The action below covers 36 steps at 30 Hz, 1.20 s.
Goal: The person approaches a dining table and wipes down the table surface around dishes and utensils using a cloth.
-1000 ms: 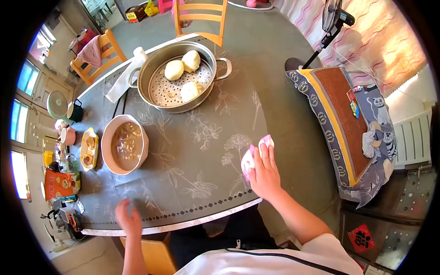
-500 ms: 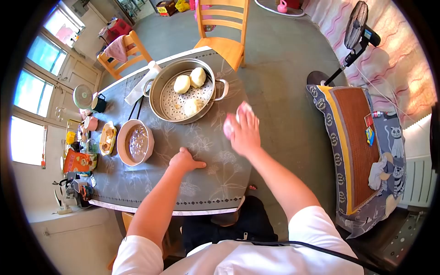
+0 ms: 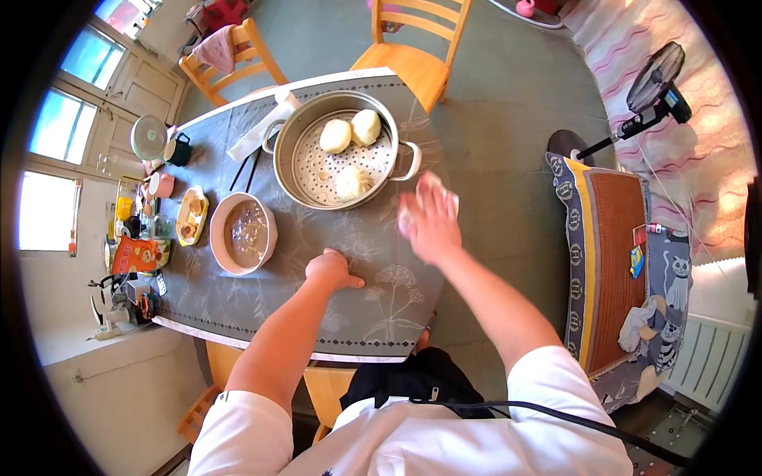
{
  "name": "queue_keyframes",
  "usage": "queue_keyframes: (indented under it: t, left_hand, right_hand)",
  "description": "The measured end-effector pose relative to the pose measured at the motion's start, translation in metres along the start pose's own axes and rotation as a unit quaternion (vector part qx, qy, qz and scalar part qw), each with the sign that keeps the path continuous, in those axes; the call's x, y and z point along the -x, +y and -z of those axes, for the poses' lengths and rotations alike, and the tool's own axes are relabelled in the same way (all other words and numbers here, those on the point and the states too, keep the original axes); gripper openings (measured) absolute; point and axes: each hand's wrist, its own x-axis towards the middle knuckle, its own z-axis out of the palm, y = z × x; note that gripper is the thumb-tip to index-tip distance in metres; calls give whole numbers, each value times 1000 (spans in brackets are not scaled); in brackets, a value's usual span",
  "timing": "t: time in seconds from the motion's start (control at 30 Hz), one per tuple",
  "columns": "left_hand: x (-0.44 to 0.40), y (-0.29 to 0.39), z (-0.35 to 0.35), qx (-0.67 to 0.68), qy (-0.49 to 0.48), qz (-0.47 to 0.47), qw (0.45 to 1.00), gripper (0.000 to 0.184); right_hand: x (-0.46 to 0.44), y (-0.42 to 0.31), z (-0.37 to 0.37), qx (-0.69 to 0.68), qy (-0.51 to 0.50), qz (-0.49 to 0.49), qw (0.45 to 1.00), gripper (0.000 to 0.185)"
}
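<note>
My right hand (image 3: pixel 432 222) presses a pink and white cloth (image 3: pixel 407 216) on the table's right part, just below the steamer pot's right handle. My left hand (image 3: pixel 334 270) rests on the dark patterned tabletop (image 3: pixel 317 305), right of the pink bowl, its thumb apart and nothing in it. The steamer pot (image 3: pixel 290 179) holds three pale buns (image 3: pixel 353 183) on a perforated tray. The pink bowl (image 3: pixel 270 238) contains brownish liquid with bits in it.
Black chopsticks (image 3: pixel 252 170) lie between bowl and pot. A yellow dish (image 3: pixel 193 216), dark mug (image 3: pixel 178 149) and orange packet (image 3: pixel 141 255) stand at the left. Chairs (image 3: pixel 409 59) are beyond the table; a fan (image 3: pixel 656 77) and a cushioned seat (image 3: pixel 615 262) are at the right.
My left hand has come down onto the table and shifted right. My right hand has moved with the cloth up the table's right side, toward the pot handle. The view has shifted.
</note>
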Motion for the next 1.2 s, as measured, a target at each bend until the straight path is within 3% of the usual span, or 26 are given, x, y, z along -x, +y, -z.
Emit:
queue_keyframes:
  t: [0.13, 0.23, 0.4, 0.47, 0.53, 0.6, 0.63, 0.73, 0.8, 0.93, 1.0, 1.2]
  left_hand:
    - [-3, 2, 6, 6, -27, 9, 1000, 105]
    - [-7, -2, 5, 14, -39, -10, 999, 111]
    - [0, -1, 13, 37, -47, -8, 998, 108]
    - [2, -3, 12, 43, -45, -2, 998, 107]
    - [5, -2, 16, 47, -53, 10, 997, 105]
    - [1, 0, 16, 53, -68, 16, 996, 106]
    - [-1, 1, 16, 57, -76, 19, 995, 107]
    - [-2, 6, 20, 67, -90, 60, 992, 115]
    - [-2, 11, 14, 80, -85, 88, 989, 106]
    - [-15, 14, -2, 101, -51, 150, 982, 107]
    - [-8, 12, 2, 98, -39, 138, 985, 110]
    - [-8, 21, 11, 127, -58, 182, 973, 107]
  right_hand:
    - [-83, 28, -13, -35, 86, -49, 994, 62]
    - [-65, 3, -6, 32, 84, -59, 994, 61]
    - [52, -62, -8, -7, -109, 85, 990, 73]
    - [87, -63, -6, -57, -104, 178, 977, 71]
    - [72, -45, 10, -37, -190, 224, 955, 68]
    - [33, -27, 28, 5, -218, 191, 957, 63]
    - [8, -16, 43, 74, -213, 176, 958, 60]
    - [-65, 35, 42, 43, -99, 151, 983, 64]
    - [-112, 63, 26, 25, -23, 152, 988, 65]
    - [-208, 100, 12, -18, 33, 181, 983, 63]
    - [-237, 101, 7, -23, 46, 162, 985, 64]
    - [-152, 85, 42, -53, -18, 200, 978, 67]
